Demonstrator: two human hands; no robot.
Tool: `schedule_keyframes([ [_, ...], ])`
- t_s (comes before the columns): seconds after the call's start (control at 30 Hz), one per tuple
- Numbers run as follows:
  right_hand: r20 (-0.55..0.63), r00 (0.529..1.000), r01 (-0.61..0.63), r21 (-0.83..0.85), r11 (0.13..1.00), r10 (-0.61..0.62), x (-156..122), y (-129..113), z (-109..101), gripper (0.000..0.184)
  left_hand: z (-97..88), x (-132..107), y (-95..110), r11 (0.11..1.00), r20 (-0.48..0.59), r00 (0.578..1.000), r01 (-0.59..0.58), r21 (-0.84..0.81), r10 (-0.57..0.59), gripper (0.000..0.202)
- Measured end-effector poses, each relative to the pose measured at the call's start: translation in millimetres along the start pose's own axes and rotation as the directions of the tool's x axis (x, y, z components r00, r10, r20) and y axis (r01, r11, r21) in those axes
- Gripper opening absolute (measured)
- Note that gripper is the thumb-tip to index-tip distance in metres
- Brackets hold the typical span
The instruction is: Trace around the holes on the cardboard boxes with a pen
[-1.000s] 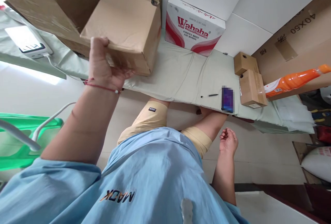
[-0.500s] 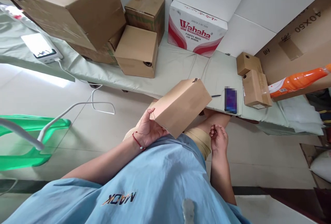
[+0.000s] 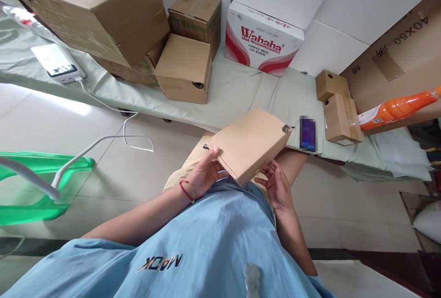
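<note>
Above the lap, the left hand [image 3: 201, 178] grasps a small cardboard carton [image 3: 251, 142] at its eight o'clock corner; probably light and stiff, best held by opposite edges. Near its five o'clock side the right hand [image 3: 278, 185] half-curls, contact unclear. One o'clock: a red-and-white carton [image 3: 263, 43], "Wahaha Purified Water for Drinking". Two o'clock: a large carton [image 3: 406, 50], "40X50".

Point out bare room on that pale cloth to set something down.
A broad bare patch of pale cloth lies between the Wahaha carton and the held box, flanked by a brown box left and two small boxes right. Large cartons crowd the left; the orange bottle and boxes, the right.
</note>
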State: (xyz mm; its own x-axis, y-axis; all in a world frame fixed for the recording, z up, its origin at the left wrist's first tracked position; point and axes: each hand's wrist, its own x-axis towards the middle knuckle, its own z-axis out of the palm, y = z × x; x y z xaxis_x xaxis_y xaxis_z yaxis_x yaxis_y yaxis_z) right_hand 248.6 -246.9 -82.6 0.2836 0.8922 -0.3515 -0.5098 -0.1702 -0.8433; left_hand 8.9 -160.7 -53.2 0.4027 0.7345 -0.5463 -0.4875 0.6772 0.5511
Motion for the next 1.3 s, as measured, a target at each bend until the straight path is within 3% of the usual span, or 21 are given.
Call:
schedule_keyframes([
  [0.1,0.032,0.999,-0.033,0.093,0.995,0.030,-3,6,8,0.067,7.3,-6,-2,0.980,0.000,0.994,-0.108,0.166,0.109,0.084],
  [0.27,0.016,0.998,-0.065,0.209,0.976,0.063,-2,10,22,0.068,9.4,-13,1,0.855,0.132,0.948,-0.318,0.410,0.290,0.085],
  [0.47,-0.076,0.989,-0.095,0.302,0.949,0.123,-2,-9,27,0.059,6.7,-17,3,0.900,0.273,0.918,-0.358,0.249,0.289,0.061],
  [0.6,-0.102,0.976,-0.156,0.289,0.944,0.192,0,-18,19,0.056,7.6,-22,1,0.902,0.320,0.896,-0.382,0.199,0.308,0.067],
  [0.73,-0.227,0.968,-0.066,0.187,0.980,0.109,3,-18,9,0.053,14.5,-32,7,0.882,0.399,0.887,-0.367,0.296,0.235,0.065],
  [0.87,-0.257,0.966,0.010,0.155,0.988,0.031,2,-20,4,0.051,25.8,-36,12,0.828,0.503,0.852,-0.382,0.411,0.144,0.051],
  [1.0,-0.280,0.959,0.070,0.129,0.989,-0.031,-1,-20,4,0.050,30.7,-33,8,0.770,0.503,0.850,-0.424,0.477,0.157,0.047],
  [1.13,-0.268,0.963,0.070,0.144,0.987,-0.029,-4,-17,-1,0.050,26.3,-33,9,0.808,0.489,0.853,-0.413,0.420,0.182,0.053],
  [1.23,-0.249,0.967,0.063,0.038,0.997,-0.051,-2,-13,-11,0.054,25.8,-36,14,0.790,0.561,0.806,-0.464,0.402,0.188,0.051],
  [1.3,-0.233,0.970,0.059,-0.071,0.996,-0.074,2,-12,-16,0.058,30.5,-38,18,0.700,0.656,0.735,-0.559,0.444,0.171,0.055],
])
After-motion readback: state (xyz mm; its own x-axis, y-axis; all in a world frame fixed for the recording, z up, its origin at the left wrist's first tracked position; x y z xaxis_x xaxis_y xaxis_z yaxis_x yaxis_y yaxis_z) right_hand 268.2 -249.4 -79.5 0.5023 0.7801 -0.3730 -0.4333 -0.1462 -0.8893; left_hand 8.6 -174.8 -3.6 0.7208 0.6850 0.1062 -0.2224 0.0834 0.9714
